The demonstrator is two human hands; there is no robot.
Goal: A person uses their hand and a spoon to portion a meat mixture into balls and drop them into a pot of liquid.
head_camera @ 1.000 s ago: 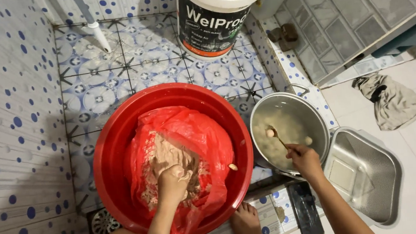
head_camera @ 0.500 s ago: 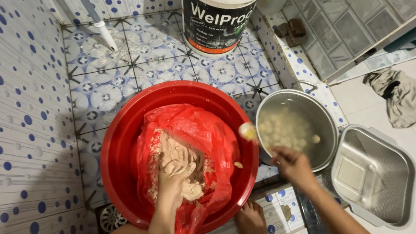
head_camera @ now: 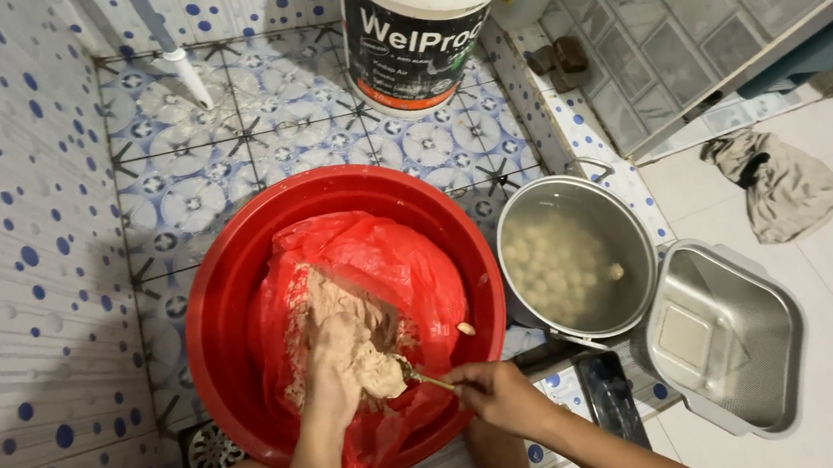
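A red basin [head_camera: 229, 270] lined with a red plastic bag [head_camera: 388, 256] holds a mass of pale brown paste [head_camera: 328, 307]. My left hand [head_camera: 337, 361], smeared with paste, squeezes a lump of it [head_camera: 381, 376] out at the thumb side. My right hand [head_camera: 496, 396] grips a spoon [head_camera: 427, 379] whose tip touches that lump. To the right stands a metal pot [head_camera: 628, 246] of cloudy water with several pale balls [head_camera: 550, 262] in it.
A white and black bucket [head_camera: 423, 23] stands behind the basin on the tiled floor. A square metal container [head_camera: 732, 337] sits right of the pot, a dark phone [head_camera: 614, 397] in front of it. A crumpled cloth [head_camera: 784, 182] lies far right. A floor drain [head_camera: 209, 448] is near my knee.
My right hand left the pot, swung left over the basin's rim, and now holds the spoon against the lump in my left hand. The left hand stayed in the paste.
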